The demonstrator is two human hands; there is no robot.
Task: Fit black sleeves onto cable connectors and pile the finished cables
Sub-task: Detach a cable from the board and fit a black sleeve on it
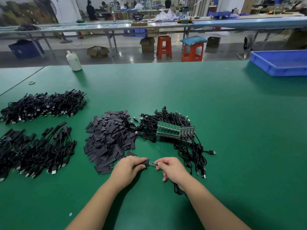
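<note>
left hand point(128, 166) pinches a black sleeve point(144, 163) part-way over a small board point(152, 163); right hand point(172, 168) pinches the board's other end. sleeve heap point(108, 141) lies just beyond the left hand.

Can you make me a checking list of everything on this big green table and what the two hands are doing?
Surface: green matte table.
Job's things: heap of flat black sleeves; small green circuit-board connector going into a black sleeve; stack of green boards.
Clutter: white plastic bottle; blue plastic tray.
Grippers: left hand grips the sleeve; right hand pinches the connector.
Cables: two piles of black sleeved cables at left; tangled unsleeved cables.
Surroundings: orange stools, benches, distant workers.
</note>
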